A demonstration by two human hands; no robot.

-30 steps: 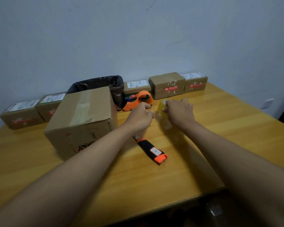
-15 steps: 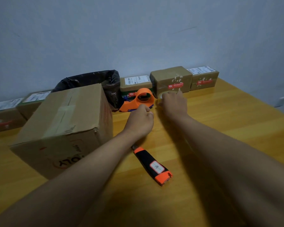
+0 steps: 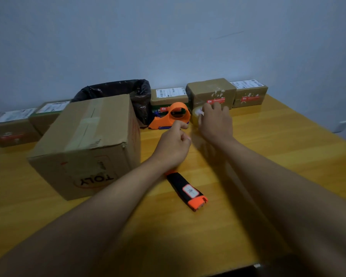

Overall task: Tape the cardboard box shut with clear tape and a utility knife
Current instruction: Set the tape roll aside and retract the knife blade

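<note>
A large cardboard box [image 3: 84,144] stands at the left of the wooden table [image 3: 268,156], old tape along its top seam. A black and orange utility knife [image 3: 186,190] lies on the table in front of my hands. My right hand [image 3: 216,122] rests on a roll of clear tape [image 3: 196,114] near the back, gripping it. My left hand [image 3: 174,142] sits just left of the roll with thumb and forefinger pinched together, apparently on the tape's free end; the clear strip itself is hard to see.
An orange tape dispenser [image 3: 172,116] lies behind my left hand. A black bag-lined bin [image 3: 128,94] stands behind the big box. Several small taped parcels [image 3: 210,92] line the wall. The table's front edge runs along the bottom right.
My right hand has carried the tape roll away from me toward the parcels. My left hand stayed back, so the hands have drawn apart. The view has come closer to the table.
</note>
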